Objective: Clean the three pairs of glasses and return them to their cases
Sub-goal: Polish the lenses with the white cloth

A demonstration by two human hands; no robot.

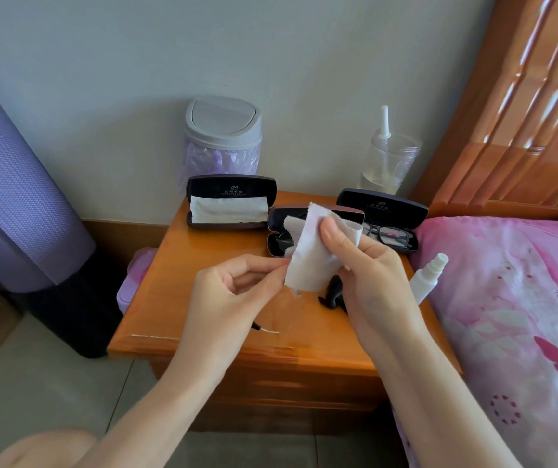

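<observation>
Glasses [284, 312]: pinched by left hand [233, 292], 9 o'clock. Cloth [311, 261]: pinched over them by right hand [368, 275], 3 o'clock. Open cases [230, 204], 3: 12 o'clock.

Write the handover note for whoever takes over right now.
Left hand pinches the rimless glasses above the nightstand. Right hand holds the cloth against them.
Middle case and rightmost case, both open, each hold a pair. I cannot tell whether those are cleaned.
Leftmost case is open, only a cloth inside.
Left to do: finish wiping, put this pair in the leftmost case, close all three.
</observation>
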